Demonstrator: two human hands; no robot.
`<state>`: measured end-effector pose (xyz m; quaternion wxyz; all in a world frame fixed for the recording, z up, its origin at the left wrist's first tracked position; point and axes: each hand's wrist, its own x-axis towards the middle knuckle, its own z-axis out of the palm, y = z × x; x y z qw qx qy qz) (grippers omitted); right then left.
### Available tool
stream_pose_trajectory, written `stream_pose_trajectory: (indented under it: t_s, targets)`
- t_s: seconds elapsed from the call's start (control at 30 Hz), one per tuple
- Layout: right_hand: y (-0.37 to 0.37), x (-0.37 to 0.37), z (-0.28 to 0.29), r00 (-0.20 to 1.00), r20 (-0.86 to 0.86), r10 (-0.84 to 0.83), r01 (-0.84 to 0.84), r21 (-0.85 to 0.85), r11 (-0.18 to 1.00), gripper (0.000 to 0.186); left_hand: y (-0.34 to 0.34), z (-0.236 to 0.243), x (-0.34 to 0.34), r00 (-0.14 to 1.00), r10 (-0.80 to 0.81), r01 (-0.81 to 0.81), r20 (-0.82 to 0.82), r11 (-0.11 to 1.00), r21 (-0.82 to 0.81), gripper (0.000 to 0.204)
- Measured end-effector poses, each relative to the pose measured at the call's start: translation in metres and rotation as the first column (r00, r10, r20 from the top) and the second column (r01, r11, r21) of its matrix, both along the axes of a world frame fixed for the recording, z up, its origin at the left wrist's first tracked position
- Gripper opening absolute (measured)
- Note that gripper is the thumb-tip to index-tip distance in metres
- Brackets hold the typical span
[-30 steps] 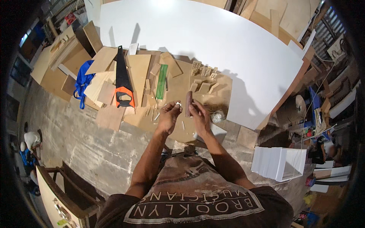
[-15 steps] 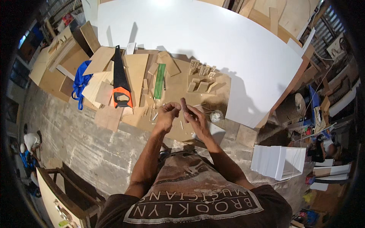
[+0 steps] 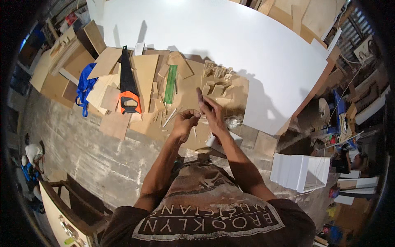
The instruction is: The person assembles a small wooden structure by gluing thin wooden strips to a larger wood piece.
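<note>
My right hand (image 3: 214, 117) grips a narrow reddish-brown strip (image 3: 199, 94), perhaps a sandpaper-covered stick, which points away from me. Just left of it, my left hand (image 3: 184, 125) is closed in a pinch near the strip's lower end. A tiny pale bit shows at the left fingertips, too small to name. Both hands are above a brown board (image 3: 191, 142) scattered with thin wood offcuts. Beyond them stand small wooden model pieces (image 3: 219, 88). A green ruler (image 3: 170, 84) and a dark pencil-like stick (image 3: 176, 86) lie farther left.
A handsaw (image 3: 129, 82) with an orange handle lies on wood panels, beside a blue cloth bag (image 3: 86, 84). A clear crumpled-looking object (image 3: 233, 122) sits by my right wrist. A large white sheet (image 3: 214, 35) spans the back. A white cabinet (image 3: 294, 171) stands right; a person (image 3: 33, 153) is far left.
The brown strip and my right hand have moved slightly away from me, past my left fingertips. A white object beneath my right forearm shows more now.
</note>
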<state>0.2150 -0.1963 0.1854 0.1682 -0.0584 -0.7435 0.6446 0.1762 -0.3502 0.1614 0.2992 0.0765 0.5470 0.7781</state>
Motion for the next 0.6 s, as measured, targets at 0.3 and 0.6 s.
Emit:
stream_pose_trajectory:
  t_s: [0.3,0.6]
  targets:
    - [-0.026,0.033,-0.014,0.997,0.063,-0.054,0.062,-0.133,0.989,0.047,-0.009,0.002,-0.006,0.973,0.121,-0.143,0.196,0.984,0.102,0.006]
    - [-0.024,0.028,-0.019,1.000,0.025,-0.014,0.015,-0.054,0.998,0.046,-0.010,0.008,0.001,0.980,0.099,-0.104,0.171,0.994,0.022,0.006]
